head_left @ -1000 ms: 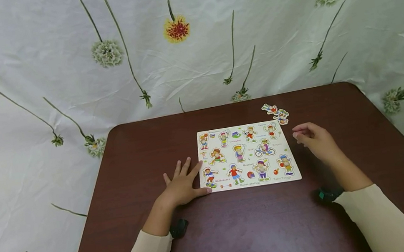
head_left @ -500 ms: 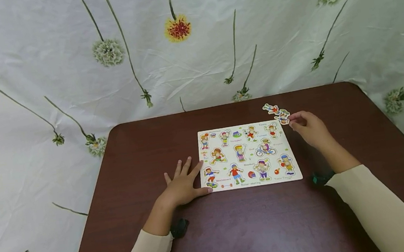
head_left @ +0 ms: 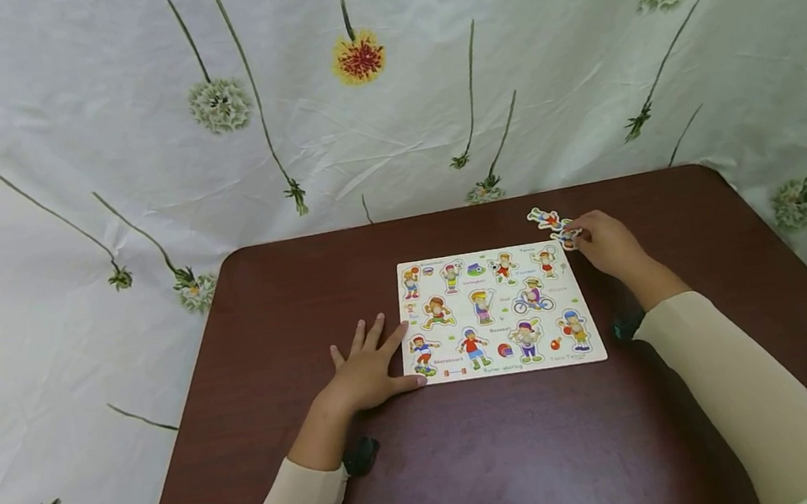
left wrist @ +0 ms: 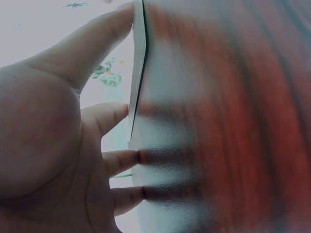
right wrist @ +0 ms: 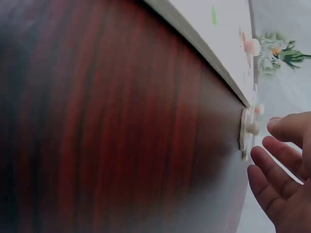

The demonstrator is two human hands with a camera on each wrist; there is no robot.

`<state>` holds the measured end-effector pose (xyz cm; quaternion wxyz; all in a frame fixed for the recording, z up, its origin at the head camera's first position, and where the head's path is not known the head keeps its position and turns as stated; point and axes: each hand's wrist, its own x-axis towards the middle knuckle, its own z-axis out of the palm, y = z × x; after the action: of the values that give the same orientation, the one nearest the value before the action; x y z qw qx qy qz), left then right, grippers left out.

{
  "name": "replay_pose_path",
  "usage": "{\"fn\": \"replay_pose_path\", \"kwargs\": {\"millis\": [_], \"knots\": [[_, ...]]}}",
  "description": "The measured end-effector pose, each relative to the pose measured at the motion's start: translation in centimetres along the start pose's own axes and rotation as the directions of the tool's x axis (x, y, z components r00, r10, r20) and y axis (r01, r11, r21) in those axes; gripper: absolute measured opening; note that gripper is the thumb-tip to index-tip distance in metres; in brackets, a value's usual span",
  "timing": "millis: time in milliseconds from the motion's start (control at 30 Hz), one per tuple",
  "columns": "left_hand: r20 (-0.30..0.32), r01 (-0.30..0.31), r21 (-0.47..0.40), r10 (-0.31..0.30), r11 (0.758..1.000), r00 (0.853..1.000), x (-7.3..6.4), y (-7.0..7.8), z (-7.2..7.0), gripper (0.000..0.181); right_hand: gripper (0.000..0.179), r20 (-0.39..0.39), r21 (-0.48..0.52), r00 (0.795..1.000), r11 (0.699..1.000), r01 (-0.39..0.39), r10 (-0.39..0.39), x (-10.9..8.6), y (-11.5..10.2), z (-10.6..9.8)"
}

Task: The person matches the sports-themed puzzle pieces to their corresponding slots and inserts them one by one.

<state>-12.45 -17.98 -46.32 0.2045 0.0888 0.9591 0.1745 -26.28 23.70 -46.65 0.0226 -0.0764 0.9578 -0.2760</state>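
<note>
A white wooden peg puzzle board [head_left: 459, 304] with colourful sports figures lies flat on the table. My left hand [head_left: 364, 377] spreads its fingers at the board's left side, thumb and index finger touching the edge, as the left wrist view also shows. Beyond the board's far right corner lie two loose puzzle pieces, a farther one [head_left: 543, 219] and a nearer one [head_left: 564, 241]. My right hand [head_left: 608, 245] reaches over the nearer piece and partly hides it. In the right wrist view, its thumb and fingers [right wrist: 279, 182] are loosely bent just short of a small round knob [right wrist: 252, 128].
The dark brown wooden table [head_left: 288, 300] has rounded far corners. Behind it hangs a white cloth [head_left: 417, 116] printed with flowers. A small dark device [head_left: 361, 456] sits at the left wrist, another [head_left: 627, 325] at the right.
My right hand has moved forward and left from beside the board to the nearer loose piece. The left hand keeps its place at the board's edge.
</note>
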Motion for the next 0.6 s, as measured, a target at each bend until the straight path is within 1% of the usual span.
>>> {"fn": "replay_pose_path", "kwargs": {"millis": [167,233,433,600], "knots": [[0.001,-0.002,-0.008,0.002,1.000,1.000,-0.22,0.06,-0.09,0.095,0.032,0.041,-0.014,0.999,1.000,-0.011,0.012,0.53,0.09,0.56],[-0.002,-0.003,-0.011,0.003,1.000,1.000,-0.23,0.08,0.00,0.095,0.032,0.045,-0.025,0.999,1.000,-0.013,0.014,0.57,0.16,0.70],[-0.007,0.009,-0.005,-0.009,1.000,1.000,-0.17,-0.06,0.23,0.096,0.028,0.037,-0.079,0.999,0.997,0.021,-0.018,0.83,0.11,0.81],[-0.011,-0.003,-0.012,0.003,1.000,1.000,-0.18,-0.06,0.02,0.095,0.022,0.043,-0.102,0.999,0.995,0.009,-0.005,1.05,-0.03,0.70]]}}
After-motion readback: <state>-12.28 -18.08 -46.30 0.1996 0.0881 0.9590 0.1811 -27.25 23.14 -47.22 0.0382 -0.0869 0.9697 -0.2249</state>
